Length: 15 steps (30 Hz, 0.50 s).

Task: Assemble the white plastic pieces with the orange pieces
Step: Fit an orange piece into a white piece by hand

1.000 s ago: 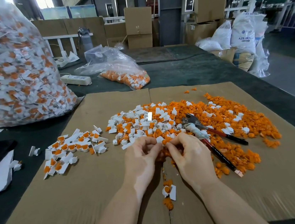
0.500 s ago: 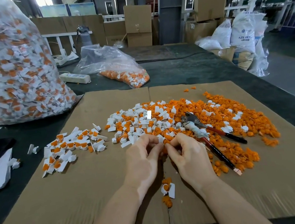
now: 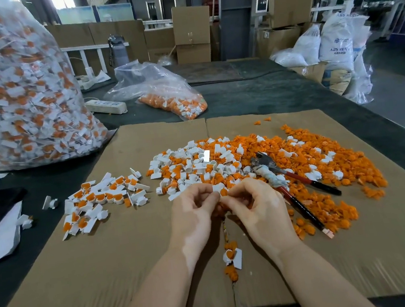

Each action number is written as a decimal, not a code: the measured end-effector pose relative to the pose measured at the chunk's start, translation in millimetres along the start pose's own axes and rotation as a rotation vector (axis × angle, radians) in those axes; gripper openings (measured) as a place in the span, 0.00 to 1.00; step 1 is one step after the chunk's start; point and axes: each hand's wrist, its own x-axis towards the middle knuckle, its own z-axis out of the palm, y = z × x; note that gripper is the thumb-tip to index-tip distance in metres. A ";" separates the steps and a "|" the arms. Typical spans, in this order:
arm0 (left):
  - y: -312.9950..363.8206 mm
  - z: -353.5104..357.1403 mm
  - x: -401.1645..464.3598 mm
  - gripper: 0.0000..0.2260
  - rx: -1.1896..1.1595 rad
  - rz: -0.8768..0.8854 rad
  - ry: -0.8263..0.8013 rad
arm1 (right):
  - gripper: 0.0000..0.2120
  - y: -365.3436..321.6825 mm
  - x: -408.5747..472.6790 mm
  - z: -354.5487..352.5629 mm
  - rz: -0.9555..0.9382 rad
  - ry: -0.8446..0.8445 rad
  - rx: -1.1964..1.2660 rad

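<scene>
My left hand (image 3: pixel 193 213) and my right hand (image 3: pixel 256 208) meet fingertip to fingertip over the cardboard sheet (image 3: pixel 109 279). Between them they pinch a small white plastic piece (image 3: pixel 217 188) with an orange piece (image 3: pixel 223 192) against it. Just beyond the hands lies a mixed heap of loose white pieces (image 3: pixel 192 164) and orange pieces (image 3: pixel 306 156). A group of assembled white-and-orange pieces (image 3: pixel 100 199) lies to the left. One more assembled piece (image 3: pixel 232 255) sits between my wrists with orange bits around it.
Pliers with red and black handles (image 3: pixel 293 193) lie on the orange heap beside my right hand. A big clear bag of assembled pieces (image 3: pixel 15 94) stands at the back left, a smaller bag (image 3: pixel 163 91) behind the cardboard, next to a white power strip (image 3: pixel 106 106).
Both hands stay together at the heap's near edge, working the same pinched pieces with only small finger movements. Nothing else on the cardboard has moved.
</scene>
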 end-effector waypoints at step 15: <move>1.8 -1.5 -1.1 0.07 0.046 0.010 -0.042 | 0.11 -2.2 1.3 -3.1 -0.124 0.002 -0.038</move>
